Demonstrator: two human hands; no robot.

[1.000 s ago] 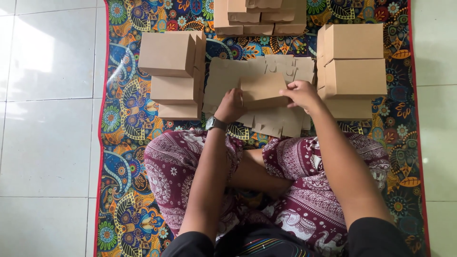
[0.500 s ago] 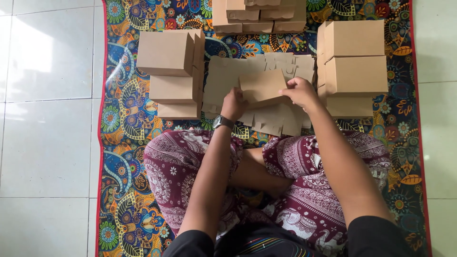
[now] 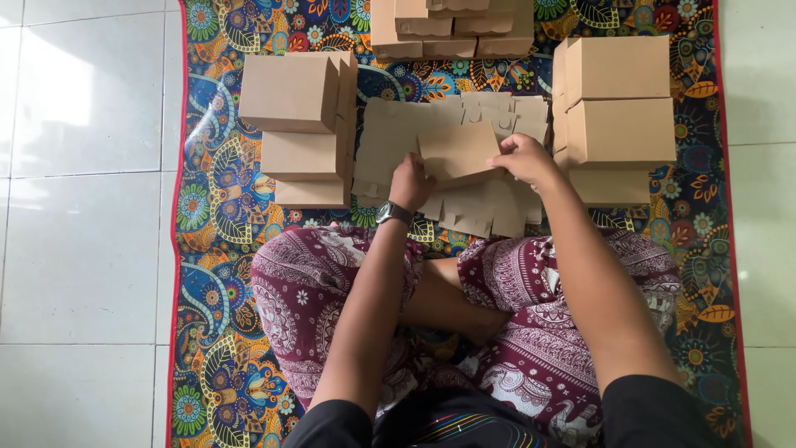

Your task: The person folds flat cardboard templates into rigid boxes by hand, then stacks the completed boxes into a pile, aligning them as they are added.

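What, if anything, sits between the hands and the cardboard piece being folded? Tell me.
Nothing visible does. The left hand and the right hand both already grip the cardboard piece at its edges, above the flat cardboard sheets on the mat.

I count three folded cardboard boxes stacked at my left (image 3: pixel 303 137), three more stacked at my right (image 3: pixel 618 116), one heap of flat cardboard blanks (image 3: pixel 390 141) between them, and one patterned mat (image 3: pixel 220 274) beneath.
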